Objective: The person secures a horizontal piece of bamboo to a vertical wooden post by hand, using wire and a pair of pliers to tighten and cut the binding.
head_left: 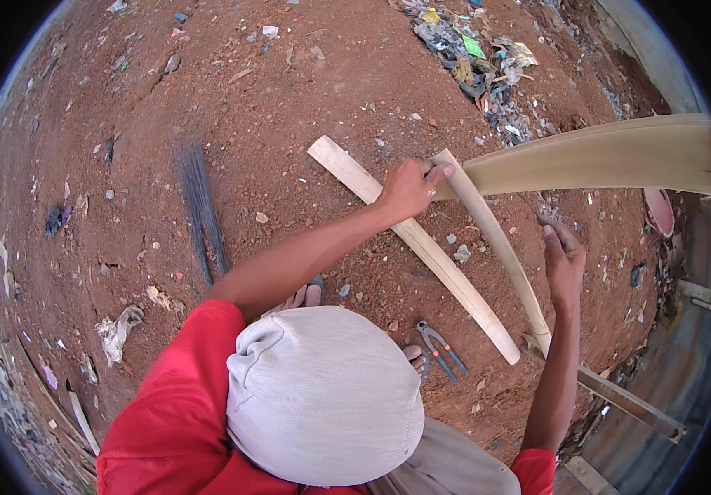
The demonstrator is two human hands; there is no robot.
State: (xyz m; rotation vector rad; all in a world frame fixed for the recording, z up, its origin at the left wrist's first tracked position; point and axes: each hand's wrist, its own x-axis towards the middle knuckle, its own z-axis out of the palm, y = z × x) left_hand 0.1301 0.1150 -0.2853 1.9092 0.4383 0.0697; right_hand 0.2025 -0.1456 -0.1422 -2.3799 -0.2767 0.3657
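Observation:
My left hand (412,190) is closed on the upper end of a narrow, pale bamboo strip (494,231), thumb on top. That strip slants down to the right, its lower end near my right forearm. Behind its upper end, a wide curved bamboo piece (595,157) stretches toward the right edge. My right hand (564,257) has its fingers pinched around what looks like a thin dark wire (530,206), beside the strip. A second flat strip (446,268) lies on the ground, crossing under my left wrist.
Pincers (441,351) with orange-and-grey handles lie near my foot. A bundle of thin dark wires (199,202) rests left of my left arm. Litter (479,58) is heaped on the reddish soil at the back. A wooden bar (632,403) sticks out at lower right.

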